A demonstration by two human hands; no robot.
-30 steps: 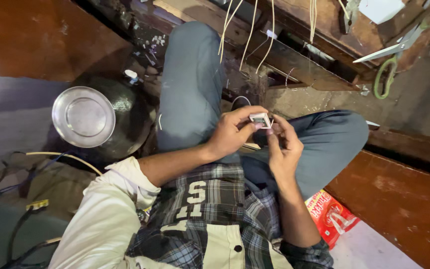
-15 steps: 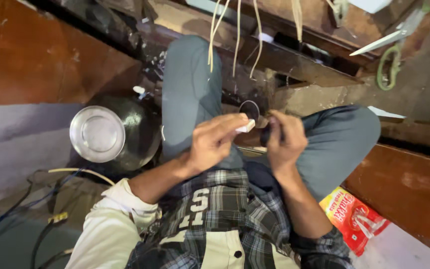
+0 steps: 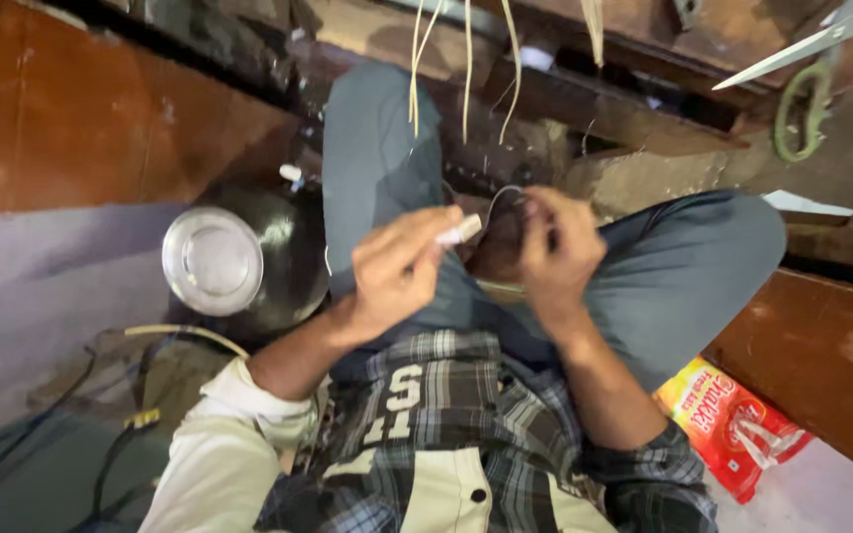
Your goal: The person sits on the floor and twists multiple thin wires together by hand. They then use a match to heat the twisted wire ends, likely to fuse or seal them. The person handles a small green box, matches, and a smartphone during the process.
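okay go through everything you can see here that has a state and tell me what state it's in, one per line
Left hand: raised, fingers pinching a small white plastic piece.
Right hand: closed around a thin wire loop.
Round steel lid: seated on the dark metal pot, closed.
Green-handled scissors: lying flat, blades shut.
Red and yellow plastic packet: lying on the floor, crumpled.

The left hand (image 3: 399, 276) and right hand (image 3: 557, 247) work close over the lap, a narrow gap between them. Raised knees (image 3: 377, 148) hem them in on both sides. Thin wires (image 3: 466, 59) hang just beyond the hands. A steel pot (image 3: 224, 262) blocks the left; a red packet (image 3: 733, 424) lies low right, well apart.
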